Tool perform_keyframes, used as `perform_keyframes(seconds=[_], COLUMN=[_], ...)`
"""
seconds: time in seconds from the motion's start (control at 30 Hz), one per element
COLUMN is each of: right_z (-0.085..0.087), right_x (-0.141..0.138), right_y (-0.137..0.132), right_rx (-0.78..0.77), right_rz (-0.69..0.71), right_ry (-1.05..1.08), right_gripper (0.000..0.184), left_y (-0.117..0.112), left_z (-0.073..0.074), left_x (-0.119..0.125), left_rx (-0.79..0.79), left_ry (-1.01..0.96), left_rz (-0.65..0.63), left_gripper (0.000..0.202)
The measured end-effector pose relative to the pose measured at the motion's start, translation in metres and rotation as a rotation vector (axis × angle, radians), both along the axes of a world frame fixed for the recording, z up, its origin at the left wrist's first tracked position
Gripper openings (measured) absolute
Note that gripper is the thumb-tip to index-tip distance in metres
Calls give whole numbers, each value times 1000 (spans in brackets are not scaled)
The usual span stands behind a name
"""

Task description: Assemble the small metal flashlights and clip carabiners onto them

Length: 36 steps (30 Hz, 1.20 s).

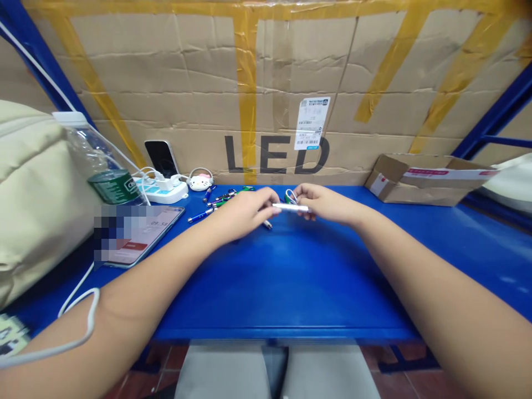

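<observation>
A slim silver pen-like stick [291, 208] lies level between my hands, above the blue table. My left hand [251, 210] pinches its left end between thumb and fingers. Around its right end, the fingers of my right hand [316, 200] are closed. A thin whitish loop [291, 195] and a bit of green show beside the right fingertips; whether they belong to the stick I cannot tell. Several small metallic pen-like sticks [201, 215], blue, green and purple, lie scattered behind and left of my left hand, which partly hides them.
On the left are a phone [143, 238], a beige bag [37, 194], a water bottle [112, 177] and a white power strip [164, 190] with cables. A white cable [93, 321] crosses my left forearm. An open cardboard box [428, 180] stands back right, before a large carton [199, 111].
</observation>
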State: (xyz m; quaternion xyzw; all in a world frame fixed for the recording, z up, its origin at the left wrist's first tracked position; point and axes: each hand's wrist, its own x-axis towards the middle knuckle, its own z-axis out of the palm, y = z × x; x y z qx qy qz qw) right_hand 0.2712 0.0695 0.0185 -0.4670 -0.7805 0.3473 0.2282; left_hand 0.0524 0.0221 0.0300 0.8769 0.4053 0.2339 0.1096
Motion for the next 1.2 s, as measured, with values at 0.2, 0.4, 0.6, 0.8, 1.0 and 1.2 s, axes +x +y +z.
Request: perform_keyframes(seconds=[0.2,0.4,0.6,0.8,1.0,1.2], right_z=[0,-8,-6,-4,-4,-7], right_x=[-19,-29,-33,-35,-33,-35], right_y=[-13,-17,-23,-28,-28,-28], right_rx=[-88,-140,-31,91,-8,-82], right_rz=[146,175,214,283,278,299], right_ry=[58,70,-76,-176,-127,-102], right_gripper=[5,21,31,26,21,23], left_y=[9,16,14,11,11,8], left_z=[-11,-24,-24,-23,-23,-18], left_x=[3,7,11,13,14,16], left_rx=[-219,-275,-208,-257,-276,-291], left_ry=[-503,-576,-572,-586,-642,-688], left_rz=[74,169,212,213,209,232], left_gripper=[15,15,18,16,16,16])
